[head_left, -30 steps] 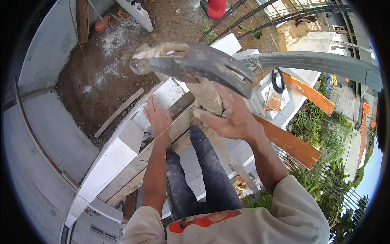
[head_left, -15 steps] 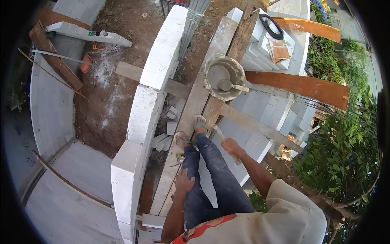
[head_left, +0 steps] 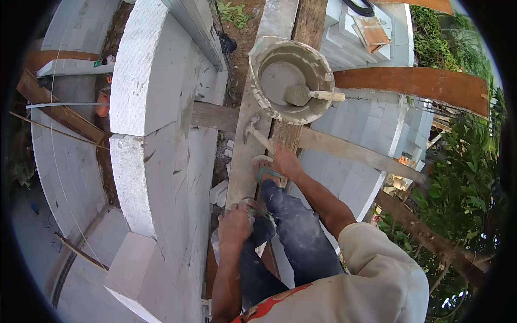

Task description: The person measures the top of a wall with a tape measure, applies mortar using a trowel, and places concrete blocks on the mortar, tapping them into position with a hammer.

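Gripping hammer in right hand, bucket nearby, left hand grip unclear

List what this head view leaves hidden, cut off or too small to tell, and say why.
Head view:
- Butt of the hammer: hidden by the right hand.
- Palm of the left hand: hidden by the back of that hand.
- Rest of the black coil: cut off by the top edge.
- Small green item, upper left: too small to identify.
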A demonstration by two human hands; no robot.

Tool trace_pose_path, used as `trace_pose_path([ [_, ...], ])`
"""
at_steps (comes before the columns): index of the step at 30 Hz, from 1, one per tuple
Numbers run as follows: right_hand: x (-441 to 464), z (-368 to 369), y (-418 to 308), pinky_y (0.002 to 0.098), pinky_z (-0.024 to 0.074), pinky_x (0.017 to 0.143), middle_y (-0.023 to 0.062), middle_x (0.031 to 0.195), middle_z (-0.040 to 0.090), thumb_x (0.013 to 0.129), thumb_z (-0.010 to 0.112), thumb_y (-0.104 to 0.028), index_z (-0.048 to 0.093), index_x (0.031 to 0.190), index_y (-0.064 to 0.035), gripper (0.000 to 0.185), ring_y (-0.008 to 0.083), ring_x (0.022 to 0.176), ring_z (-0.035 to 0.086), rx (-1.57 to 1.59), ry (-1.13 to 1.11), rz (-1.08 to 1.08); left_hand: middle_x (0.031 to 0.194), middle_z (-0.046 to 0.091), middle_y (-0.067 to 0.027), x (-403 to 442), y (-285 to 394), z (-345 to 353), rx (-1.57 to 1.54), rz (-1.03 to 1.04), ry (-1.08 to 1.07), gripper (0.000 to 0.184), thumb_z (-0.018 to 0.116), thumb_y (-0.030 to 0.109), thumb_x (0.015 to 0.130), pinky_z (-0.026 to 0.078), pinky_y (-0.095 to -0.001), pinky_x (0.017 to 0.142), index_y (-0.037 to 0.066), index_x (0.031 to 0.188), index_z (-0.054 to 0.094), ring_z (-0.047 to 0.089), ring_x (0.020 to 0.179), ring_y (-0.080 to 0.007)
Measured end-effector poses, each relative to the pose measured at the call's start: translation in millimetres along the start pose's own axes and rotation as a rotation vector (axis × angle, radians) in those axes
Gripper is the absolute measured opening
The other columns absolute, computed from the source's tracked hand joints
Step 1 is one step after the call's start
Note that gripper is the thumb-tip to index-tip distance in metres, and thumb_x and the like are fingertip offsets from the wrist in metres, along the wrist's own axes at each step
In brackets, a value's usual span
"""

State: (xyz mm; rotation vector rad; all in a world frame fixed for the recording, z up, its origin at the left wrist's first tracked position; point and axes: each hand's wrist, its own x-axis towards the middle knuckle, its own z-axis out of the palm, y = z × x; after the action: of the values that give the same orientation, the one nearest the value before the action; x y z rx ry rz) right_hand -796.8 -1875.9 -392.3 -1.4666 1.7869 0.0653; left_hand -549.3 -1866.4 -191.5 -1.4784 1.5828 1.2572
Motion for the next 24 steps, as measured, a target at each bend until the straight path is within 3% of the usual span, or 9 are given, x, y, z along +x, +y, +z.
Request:
trace_pose_path([
  [2, -4, 27, 21, 0.0565, 0.0476, 0.112, 0.0351, 0.143, 0.057, 0.103, 0.048, -0.021, 0.046, 0.153, 0.0063, 0.057, 0.0481, 0.129, 0.06, 0.048, 0.043, -0.015, 0.145, 0.062, -0.0178, 29, -1, -4, 0.076, 0.023, 0.07, 0.064, 0.077, 0.028, 0.093, 0.046, -0.057, 0.112, 0.01, 0.15, 0.055, 0.06, 0.134, -0.0389],
  [5, 14, 55, 60, 0.0564, 0.0481, 0.111, 0.0265, 0.14, 0.061, 0.097, 0.066, -0.036, 0.053, 0.149, 0.0, 0.065, 0.0464, 0.132, 0.059, -0.201, 0.096, -0.103, 0.14, 0.065, -0.019, 69, -12, -9, 0.09, 0.166, 0.291, 0.061, 0.077, 0.028, 0.093, 0.047, -0.0555, 0.11, 0.007, 0.147, 0.057, 0.063, 0.13, -0.0395],
  [7, 14, 12, 60, 0.0552, 0.0485, 0.105, 0.0208, 0.141, 0.063, 0.098, 0.067, -0.028, 0.066, 0.136, -0.0054, 0.045, 0.0445, 0.128, 0.061, -0.331, -0.105, -0.31, 0.141, 0.066, -0.0193, 100, -14, -24, 0.034, 0.206, 0.3, 0.06, 0.075, 0.027, 0.094, 0.048, -0.0544, 0.11, 0.005, 0.147, 0.057, 0.064, 0.129, -0.0406],
  [9, 22, -116, 14, 0.0536, 0.0464, 0.094, 0.014, 0.127, 0.066, 0.094, 0.073, -0.035, 0.073, 0.122, -0.0086, 0.038, 0.0381, 0.119, 0.06, -0.476, 0.471, -0.442, 0.141, 0.066, -0.0197, 138, -16, -34, -0.011, 0.263, 0.325, 0.06, 0.074, 0.025, 0.095, 0.048, -0.0532, 0.11, 0.004, 0.148, 0.056, 0.065, 0.127, -0.0416],
  [14, 108, -196, 54, 0.0483, 0.043, 0.093, 0.0099, 0.115, 0.068, 0.09, 0.074, -0.033, 0.081, 0.102, -0.0082, 0.029, 0.0308, 0.116, 0.058, -0.955, 0.525, -0.385, 0.138, 0.066, -0.0254, 212, 12, -50, -0.728, 0.68, 0.614, 0.061, 0.068, 0.023, 0.102, 0.05, -0.0458, 0.111, -0.004, 0.154, 0.049, 0.066, 0.129, -0.0377],
  [16, 129, -199, 64, 0.0461, 0.0422, 0.097, 0.0095, 0.111, 0.07, 0.092, 0.071, -0.03, 0.082, 0.094, -0.0079, 0.025, 0.0293, 0.118, 0.058, -1.256, 0.175, -0.308, 0.138, 0.067, -0.0224, 240, 42, -67, -0.879, 0.633, 0.564, 0.062, 0.066, 0.023, 0.104, 0.051, -0.0457, 0.108, -0.003, 0.157, 0.046, 0.066, 0.128, -0.0348],
  [18, 124, -210, 52, 0.0457, 0.0465, 0.095, 0.0093, 0.108, 0.071, 0.092, 0.07, -0.028, 0.081, 0.095, -0.0071, 0.023, 0.0301, 0.115, 0.062, -1.27, 0.225, -0.35, 0.137, 0.068, -0.0193, 262, 67, -81, -1.033, 0.575, 0.494, 0.063, 0.065, 0.022, 0.106, 0.053, -0.0455, 0.106, -0.002, 0.159, 0.043, 0.067, 0.126, -0.032],
  [20, 114, -219, 34, 0.0454, 0.0508, 0.093, 0.0091, 0.104, 0.073, 0.092, 0.069, -0.025, 0.08, 0.097, -0.0062, 0.022, 0.0308, 0.112, 0.067, -1.285, 0.261, -0.399, 0.128, 0.072, -0.013, 279, 86, -88, -1.532, 0.556, 0.218, 0.054, 0.067, 0.019, 0.105, 0.058, -0.0471, 0.1, 0.001, 0.153, 0.049, 0.071, 0.117, -0.0284],
  [24, 88, -242, 23, 0.0435, 0.0596, 0.07, 0.0129, 0.097, 0.076, 0.092, 0.068, -0.018, 0.074, 0.098, -0.0054, 0.016, 0.0324, 0.088, 0.077, -1.085, 0.207, -0.198, 0.107, 0.072, -0.003, 310, 84, -93, -1.564, 0.751, 0.178, 0.031, 0.074, 0.008, 0.099, 0.063, -0.0344, 0.081, 0.006, 0.126, 0.059, 0.072, 0.091, -0.0136],
])
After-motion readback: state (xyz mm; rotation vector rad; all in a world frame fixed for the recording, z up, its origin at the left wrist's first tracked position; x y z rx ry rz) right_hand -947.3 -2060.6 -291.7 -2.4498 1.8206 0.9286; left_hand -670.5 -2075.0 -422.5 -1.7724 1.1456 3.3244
